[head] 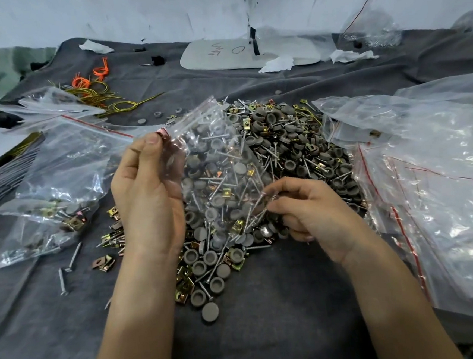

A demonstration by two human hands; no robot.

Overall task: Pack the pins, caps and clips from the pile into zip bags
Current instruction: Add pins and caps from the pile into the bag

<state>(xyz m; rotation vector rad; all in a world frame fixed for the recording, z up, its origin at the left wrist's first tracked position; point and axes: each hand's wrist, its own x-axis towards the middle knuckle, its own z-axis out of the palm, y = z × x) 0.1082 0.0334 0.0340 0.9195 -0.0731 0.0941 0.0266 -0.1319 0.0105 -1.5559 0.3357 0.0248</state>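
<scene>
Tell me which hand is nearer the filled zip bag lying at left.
Left. The left hand is just right of the filled zip bag, gripping a second bag; the right hand is farther right, across the pile, fingers pinching pins.

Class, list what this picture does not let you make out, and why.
Head view:
- Whether the zip bag in the left hand holds anything: clear film, pile shows through.
- How many pins the right hand pinches: curled fingers cover them.
- Writing on the white board: too small.
</scene>
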